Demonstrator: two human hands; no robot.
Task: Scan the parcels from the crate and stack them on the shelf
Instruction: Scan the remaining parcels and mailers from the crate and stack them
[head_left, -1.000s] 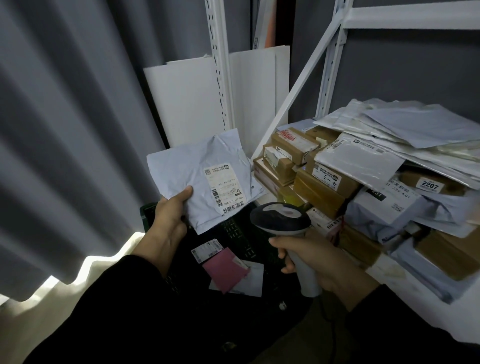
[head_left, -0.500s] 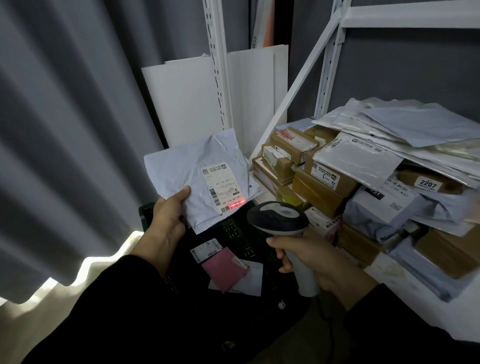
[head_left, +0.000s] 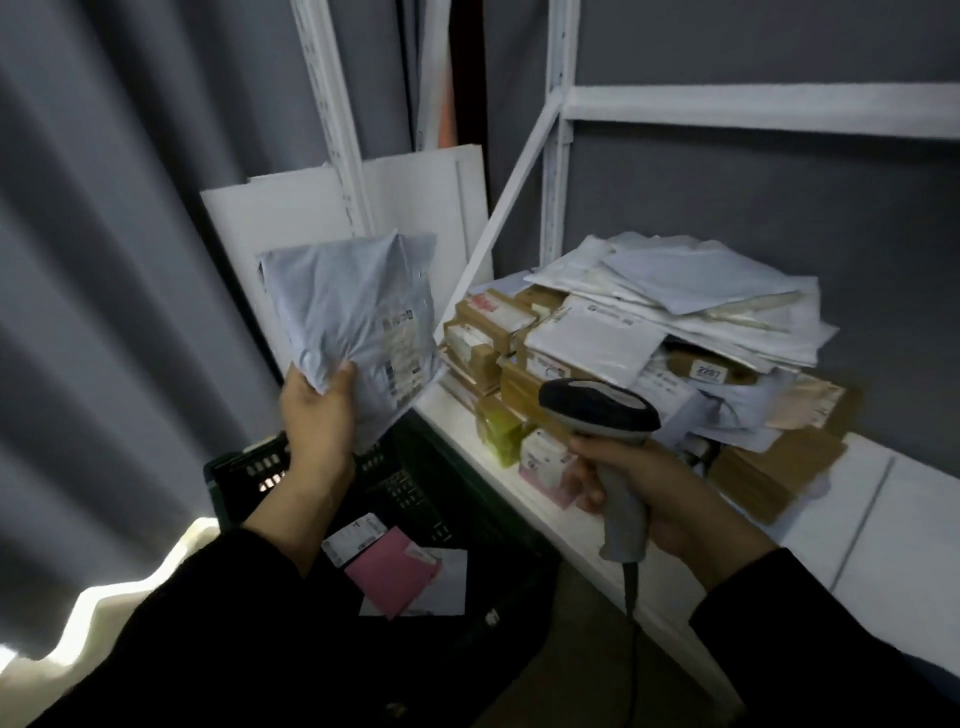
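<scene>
My left hand (head_left: 317, 415) grips the lower corner of a grey poly mailer parcel (head_left: 353, 322), held up and tilted, its white label facing right. My right hand (head_left: 639, 483) holds a grey barcode scanner (head_left: 597, 410) by its handle, head pointing left, in front of the shelf. Below sits the black crate (head_left: 249, 467), with a pink envelope (head_left: 392, 571) and white labelled parcels inside. The white shelf (head_left: 571, 525) carries a pile of parcels (head_left: 649, 332): brown boxes below, grey and white mailers on top.
A grey curtain (head_left: 104, 260) hangs on the left. White boards (head_left: 291, 218) lean behind the shelf's upright post (head_left: 332, 119). A diagonal brace (head_left: 498, 218) crosses the shelf's left end. The scanner's cable (head_left: 631, 587) hangs down. Bare shelf board lies at the right (head_left: 883, 519).
The left hand has raised the mailer and turned it more upright, towards the shelf. The red scan line on its label is gone. The view has shifted, showing more of the shelf.
</scene>
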